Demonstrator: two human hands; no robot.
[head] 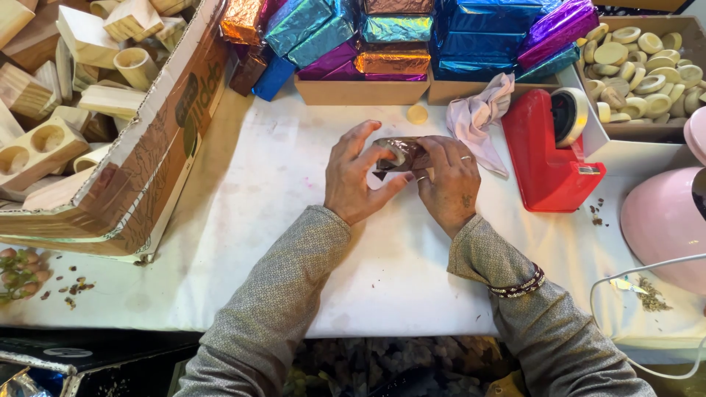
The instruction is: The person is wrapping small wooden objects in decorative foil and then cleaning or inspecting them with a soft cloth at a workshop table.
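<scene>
My left hand (358,180) and my right hand (450,180) meet over the white table cover (294,220), both holding a small item partly wrapped in shiny brown foil (401,154). The left fingers and thumb pinch its left side. On the other side, the right fingers press the foil down over the top. A pale round piece shows through the foil's opening. Both arms wear grey patterned sleeves, and the right wrist carries a dark bracelet.
A red tape dispenser (548,151) stands right of my hands, beside a crumpled pale cloth (478,110). Cardboard box of wooden blocks (88,95) at left. Foil-wrapped packs (397,37) fill boxes behind. Box of pale round discs (647,66) far right. Pink rounded object (662,220) at right edge.
</scene>
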